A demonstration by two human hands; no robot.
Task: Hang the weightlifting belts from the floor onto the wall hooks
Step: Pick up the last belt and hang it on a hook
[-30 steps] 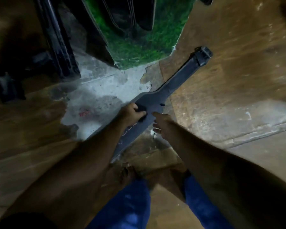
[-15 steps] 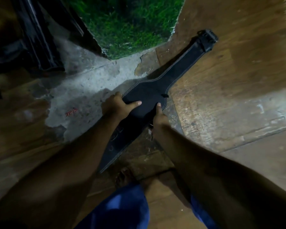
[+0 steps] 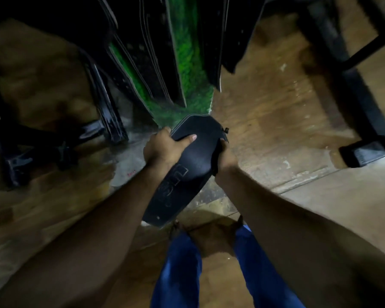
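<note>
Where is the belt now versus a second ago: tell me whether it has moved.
Yes. The weightlifting belt has come up off the wooden floor, its buckle end no longer lying there; left hand and right hand grip it.

We're in a gym, prob. a basic one: worn wood floor [image 3: 276,130] w/ bare concrete patch, black steel equipment frames [image 3: 362,103], green turf strip [image 3: 187,63], lifting belts.

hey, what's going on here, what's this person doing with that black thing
A person is holding a wide black leather weightlifting belt in both bare hands. The left hand grips its left edge with the thumb across the top face; the right hand grips the right edge. The belt appears lifted above the worn wooden floor. Other dark belts hang ahead. No wall hook is visible.
</note>
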